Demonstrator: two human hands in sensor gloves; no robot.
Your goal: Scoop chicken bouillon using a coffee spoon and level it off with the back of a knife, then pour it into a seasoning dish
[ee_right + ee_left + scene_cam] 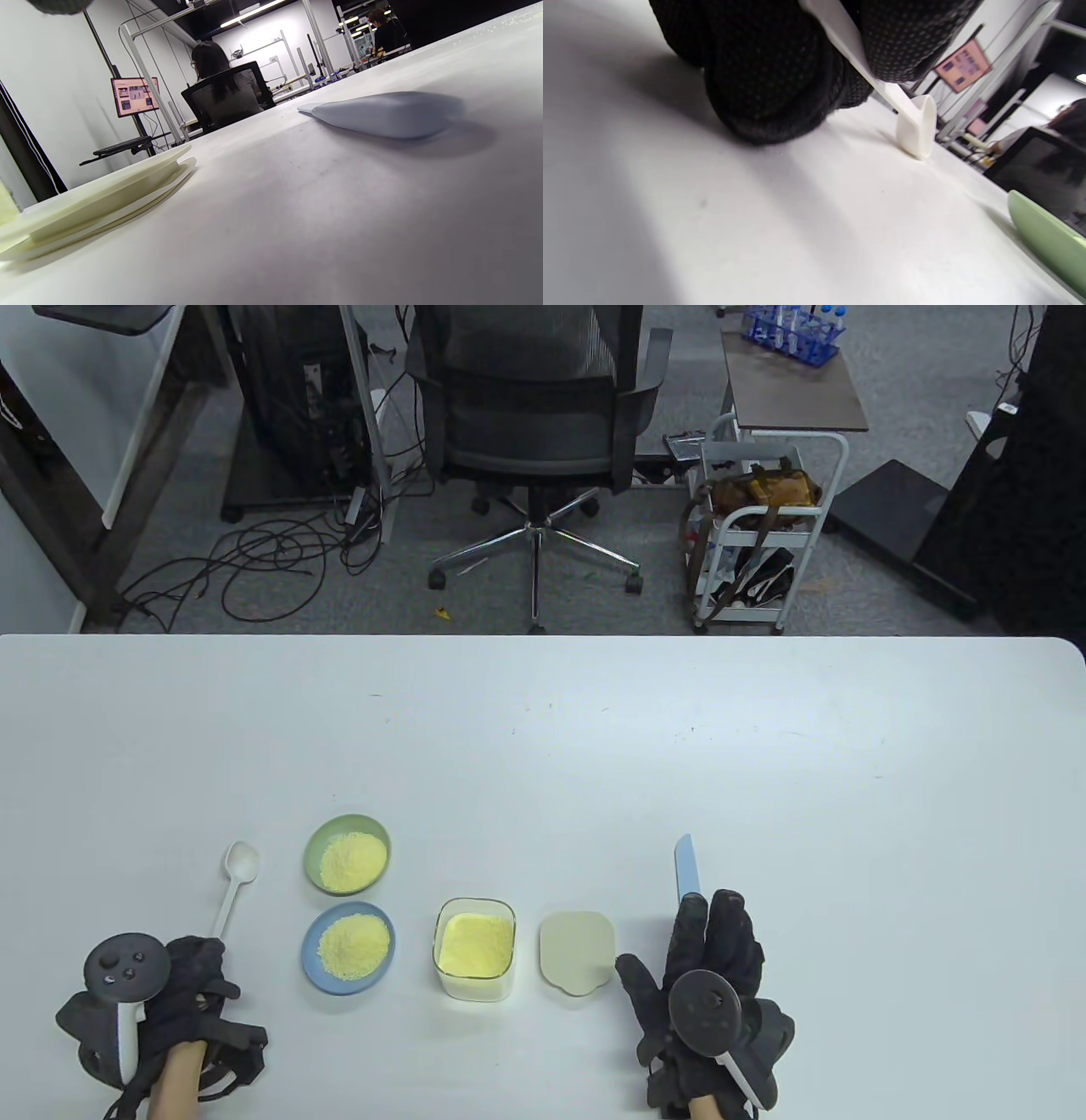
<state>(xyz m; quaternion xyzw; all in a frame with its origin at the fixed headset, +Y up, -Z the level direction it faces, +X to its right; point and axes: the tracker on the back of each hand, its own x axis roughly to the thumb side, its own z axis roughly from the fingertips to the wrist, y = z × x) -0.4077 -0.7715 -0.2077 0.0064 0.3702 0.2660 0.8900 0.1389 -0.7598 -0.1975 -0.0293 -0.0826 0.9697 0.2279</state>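
Note:
A white coffee spoon (239, 865) lies at the left of the white table (543, 729), its bowl pointing away from me. My left hand (208, 954) pinches the near end of its handle; in the left wrist view the spoon (916, 127) stands with the edge of its bowl on the table. A clear container of yellow bouillon (475, 948) stands open in the middle. A light-blue knife (684, 865) lies flat at the right. My right hand (717, 912) rests with straight fingers over its handle, which is hidden. The knife blade (386, 112) lies flat on the table.
A green dish (347, 855) and a blue dish (349, 947), both holding yellow powder, stand between spoon and container. The container's cream lid (577, 952) lies next to my right thumb. An office chair (534, 407) and a cart (755, 534) stand beyond the table's far edge.

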